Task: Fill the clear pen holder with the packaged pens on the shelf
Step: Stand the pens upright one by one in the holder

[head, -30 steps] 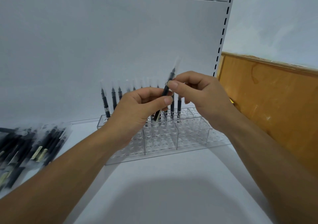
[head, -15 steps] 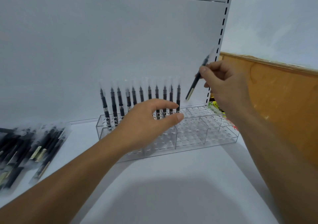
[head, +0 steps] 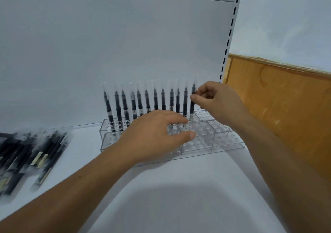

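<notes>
A clear acrylic pen holder (head: 223, 139) with rows of round holes stands on the white shelf against the back panel. Several black pens in clear sleeves (head: 146, 102) stand upright in its back row. My right hand (head: 215, 98) pinches one more packaged pen (head: 192, 105) upright at the right end of that row, its lower tip at a hole. My left hand (head: 155, 136) rests on the holder's middle, fingers spread, holding nothing. A loose pile of packaged pens (head: 35, 154) lies on the shelf at the left.
The shelf's white back panel rises right behind the holder. A slotted upright (head: 230, 36) marks the shelf's right edge, with an orange wooden panel (head: 277, 107) beyond it. The white shelf surface (head: 179, 197) stretches toward me.
My right hand brought the pen down from up high at the right and stood it at the end of the back row. My left hand let go of it and settled onto the holder.
</notes>
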